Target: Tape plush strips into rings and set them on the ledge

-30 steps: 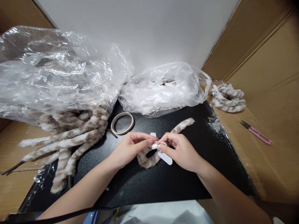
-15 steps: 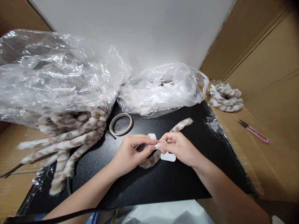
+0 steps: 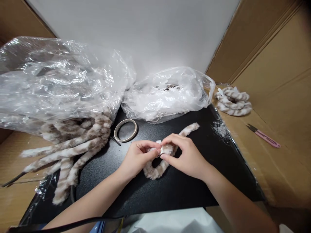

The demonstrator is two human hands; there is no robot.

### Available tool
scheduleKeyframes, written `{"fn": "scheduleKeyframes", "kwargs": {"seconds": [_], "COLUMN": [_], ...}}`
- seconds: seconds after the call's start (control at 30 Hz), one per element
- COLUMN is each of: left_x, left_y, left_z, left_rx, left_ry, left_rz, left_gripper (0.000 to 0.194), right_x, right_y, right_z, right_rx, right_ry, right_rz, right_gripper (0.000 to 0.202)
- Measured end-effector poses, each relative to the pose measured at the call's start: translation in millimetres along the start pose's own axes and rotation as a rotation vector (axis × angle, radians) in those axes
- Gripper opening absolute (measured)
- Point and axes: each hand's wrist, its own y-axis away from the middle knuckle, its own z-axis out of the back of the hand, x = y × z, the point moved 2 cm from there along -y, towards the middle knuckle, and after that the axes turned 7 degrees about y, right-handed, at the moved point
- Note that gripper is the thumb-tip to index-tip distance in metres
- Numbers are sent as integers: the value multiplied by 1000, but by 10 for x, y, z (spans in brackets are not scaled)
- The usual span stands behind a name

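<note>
A brown-and-white striped fuzzy strip (image 3: 157,170) lies curled in a loop on the black tabletop (image 3: 136,197), its free end stretching to the upper right. My left hand (image 3: 137,157) pinches one part of it at the loop's top, thumb against index finger. Close by on the right, my right hand (image 3: 186,155) grips the furry strip between thumb and fingers, the two hands' fingertips nearly meeting. A bit of white tag (image 3: 158,141) peeks out behind the fingers; the rest of it is hidden.
At left, more furry strips (image 3: 65,150) spill from a clear plastic bag (image 3: 60,84). A tape roll (image 3: 125,130) sits before another plastic bag (image 3: 167,97). Coiled fuzzy rings (image 3: 233,102) and pink-handled snips (image 3: 263,136) rest on cardboard at right.
My right hand has shifted its hold onto the furry part, fingers more spread around it. The white tag that hung below my right fingers is out of sight.
</note>
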Motion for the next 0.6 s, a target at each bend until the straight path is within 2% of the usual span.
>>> {"fn": "scheduleKeyframes", "kwargs": {"seconds": [0.1,0.27,0.37,0.47,0.6], "left_x": [10,4,-22,-67,-121], "left_y": [-12,6,51,103,139], "left_z": [4,-7,-14,-10,7], "left_rx": [17,60,66,89,146], "left_ry": [90,78,-129,-408,-646], "left_rz": [25,-63,-213,-396,-559], "left_gripper": [33,39,27,13,16], "right_x": [9,-37,-45,-55,-99], "right_y": [0,6,8,5,11], "right_z": [-22,-49,-43,-26,-28], "right_rx": [-24,-55,-42,-39,-8], "right_ry": [28,32,13,-36,-104], "right_rz": [112,143,97,-29,-187], "right_gripper": [9,10,11,7,5]}}
